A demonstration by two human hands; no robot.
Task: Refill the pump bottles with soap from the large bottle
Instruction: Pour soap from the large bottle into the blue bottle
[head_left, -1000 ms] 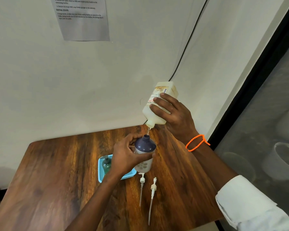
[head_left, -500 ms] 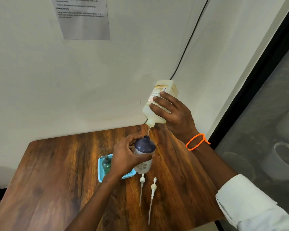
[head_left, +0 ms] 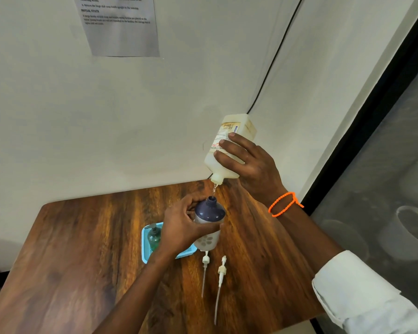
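My right hand (head_left: 250, 165) holds the large cream soap bottle (head_left: 237, 131) tipped neck down above the table. A thin stream of soap runs from its spout into the open neck of a white pump bottle with a dark blue top (head_left: 209, 221). My left hand (head_left: 181, 225) grips that bottle upright, just above the table. A small green bottle (head_left: 154, 237) stands in a light blue tray (head_left: 145, 244), partly hidden by my left hand. Two white pump heads with long tubes (head_left: 204, 273) (head_left: 220, 283) lie on the wood in front.
The wooden table (head_left: 82, 261) fits into a corner of white walls. A printed sheet (head_left: 121, 25) hangs on the wall and a black cable (head_left: 275, 59) runs down the corner. A dark glass panel (head_left: 384, 189) stands to the right.
The large bottle has risen slightly and stays tipped, with soap still streaming into the pump bottle. Both hands keep their grips.
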